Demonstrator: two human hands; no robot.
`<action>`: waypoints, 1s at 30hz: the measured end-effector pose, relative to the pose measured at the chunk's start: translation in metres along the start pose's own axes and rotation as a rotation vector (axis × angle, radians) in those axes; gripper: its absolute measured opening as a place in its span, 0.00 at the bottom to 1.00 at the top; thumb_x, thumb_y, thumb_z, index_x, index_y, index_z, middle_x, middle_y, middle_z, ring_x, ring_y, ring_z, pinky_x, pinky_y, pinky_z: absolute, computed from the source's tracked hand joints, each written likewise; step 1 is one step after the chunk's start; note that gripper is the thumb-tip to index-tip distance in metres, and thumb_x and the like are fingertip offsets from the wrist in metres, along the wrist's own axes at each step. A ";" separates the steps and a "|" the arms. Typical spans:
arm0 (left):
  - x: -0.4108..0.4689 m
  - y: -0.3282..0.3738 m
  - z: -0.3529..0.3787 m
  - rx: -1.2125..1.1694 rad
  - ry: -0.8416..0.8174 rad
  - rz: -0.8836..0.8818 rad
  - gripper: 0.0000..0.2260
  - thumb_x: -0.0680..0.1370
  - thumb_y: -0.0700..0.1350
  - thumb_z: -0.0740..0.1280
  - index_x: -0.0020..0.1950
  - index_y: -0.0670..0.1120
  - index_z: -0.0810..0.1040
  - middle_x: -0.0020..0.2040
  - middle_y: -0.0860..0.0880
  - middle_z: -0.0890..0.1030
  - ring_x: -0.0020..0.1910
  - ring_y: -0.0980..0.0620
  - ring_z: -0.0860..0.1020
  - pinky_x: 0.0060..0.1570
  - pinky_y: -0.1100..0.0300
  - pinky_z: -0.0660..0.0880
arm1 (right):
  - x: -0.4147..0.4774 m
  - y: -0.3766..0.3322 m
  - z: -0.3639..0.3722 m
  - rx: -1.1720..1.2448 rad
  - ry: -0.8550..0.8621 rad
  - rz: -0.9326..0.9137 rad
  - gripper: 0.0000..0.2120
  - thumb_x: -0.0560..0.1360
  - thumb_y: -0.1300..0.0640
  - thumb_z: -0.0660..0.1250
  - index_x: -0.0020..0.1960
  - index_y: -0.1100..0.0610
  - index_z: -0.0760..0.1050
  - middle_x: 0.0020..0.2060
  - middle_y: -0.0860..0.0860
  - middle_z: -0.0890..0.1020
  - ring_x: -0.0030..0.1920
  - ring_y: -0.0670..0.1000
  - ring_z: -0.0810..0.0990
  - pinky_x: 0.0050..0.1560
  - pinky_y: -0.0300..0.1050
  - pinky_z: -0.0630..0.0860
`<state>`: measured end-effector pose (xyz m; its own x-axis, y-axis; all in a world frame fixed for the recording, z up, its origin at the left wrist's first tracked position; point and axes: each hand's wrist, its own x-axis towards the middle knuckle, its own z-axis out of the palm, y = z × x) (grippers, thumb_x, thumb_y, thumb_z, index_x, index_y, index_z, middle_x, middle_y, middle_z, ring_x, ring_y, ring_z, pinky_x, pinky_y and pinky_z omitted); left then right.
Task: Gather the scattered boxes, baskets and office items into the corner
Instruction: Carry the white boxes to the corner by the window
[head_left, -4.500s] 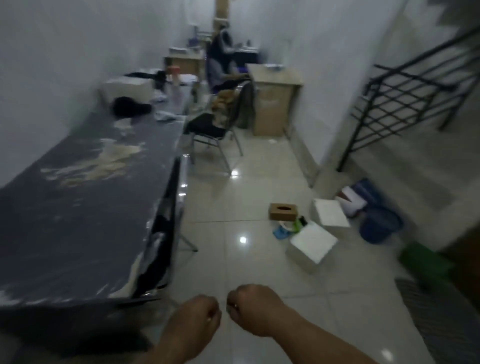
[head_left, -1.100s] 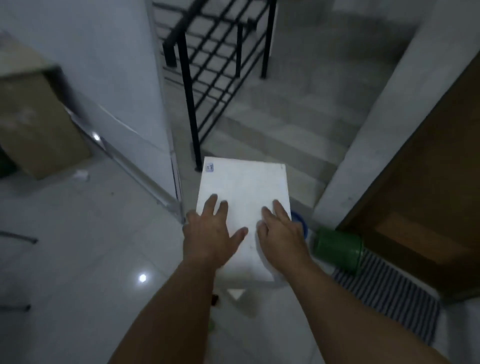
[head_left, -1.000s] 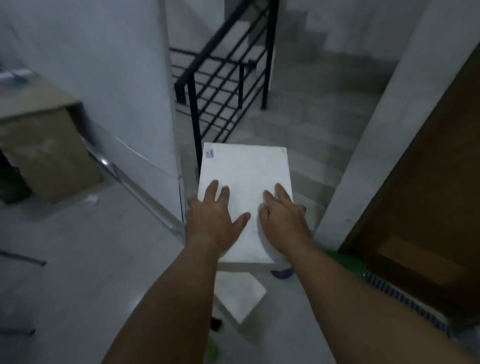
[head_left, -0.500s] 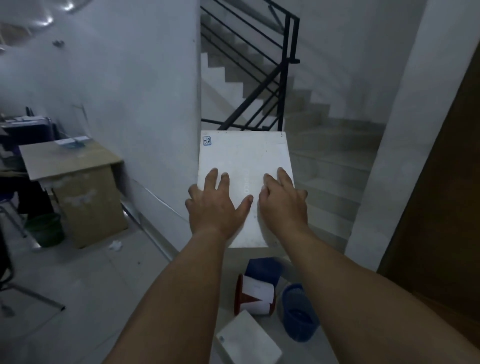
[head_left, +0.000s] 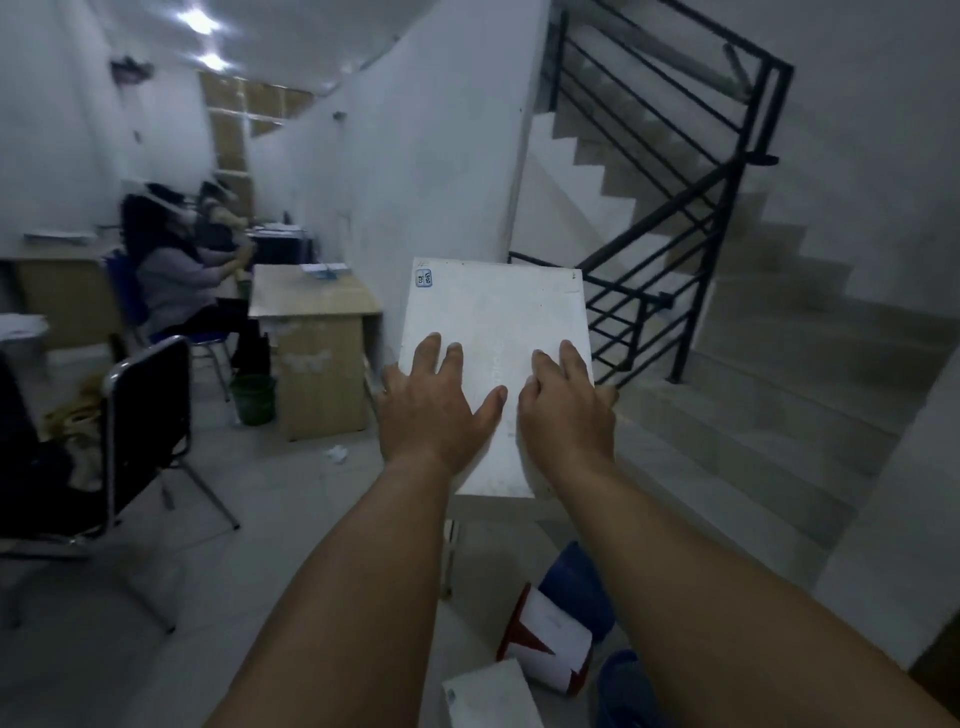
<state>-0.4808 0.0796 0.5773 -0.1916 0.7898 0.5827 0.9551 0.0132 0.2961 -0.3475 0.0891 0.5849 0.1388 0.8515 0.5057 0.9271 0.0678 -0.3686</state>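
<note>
A: Where are the hands?

B: Both the left hand (head_left: 439, 402) and the right hand (head_left: 566, 408) lie flat on top of a white box (head_left: 496, 358), fingers spread and thumbs near each other. Whether any fingers curl under its edges I cannot tell.

A: And the box?

B: It is up in the air at about chest height, in front of the stair railing (head_left: 670, 208), clear of the floor.

A: Which step is this?

B: Carrying one box toward the pile, I judge. Below it on the floor lie a smaller white box (head_left: 488, 693), a red and white container (head_left: 545, 644) on its side and blue baskets (head_left: 576, 582), close together by the foot of the stairs.

A: What next?

B: Probably lowering it level beside those things, keeping hold of it until it rests.
</note>
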 end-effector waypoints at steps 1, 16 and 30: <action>-0.006 0.003 -0.002 0.018 0.021 -0.038 0.35 0.73 0.70 0.56 0.74 0.53 0.63 0.77 0.52 0.60 0.67 0.38 0.66 0.61 0.44 0.69 | 0.001 0.001 -0.002 0.010 -0.010 -0.047 0.22 0.82 0.48 0.49 0.75 0.45 0.61 0.78 0.47 0.55 0.68 0.65 0.63 0.63 0.56 0.66; -0.225 -0.082 -0.244 0.618 0.294 -0.682 0.34 0.74 0.69 0.56 0.74 0.51 0.63 0.76 0.50 0.60 0.65 0.37 0.67 0.59 0.45 0.69 | -0.198 -0.177 -0.073 0.564 -0.291 -0.766 0.21 0.82 0.48 0.51 0.74 0.45 0.63 0.77 0.47 0.59 0.67 0.62 0.68 0.64 0.57 0.64; -0.658 0.076 -0.496 1.137 0.492 -1.390 0.34 0.74 0.70 0.55 0.74 0.52 0.63 0.76 0.51 0.60 0.66 0.39 0.66 0.59 0.45 0.68 | -0.620 -0.145 -0.339 0.984 -0.753 -1.400 0.20 0.81 0.49 0.50 0.73 0.45 0.63 0.77 0.47 0.58 0.65 0.66 0.67 0.62 0.56 0.66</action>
<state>-0.3940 -0.7429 0.5922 -0.7112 -0.3699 0.5978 -0.2906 0.9290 0.2291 -0.4497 -0.6248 0.5898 -0.8654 -0.0775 0.4951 -0.3280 0.8345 -0.4428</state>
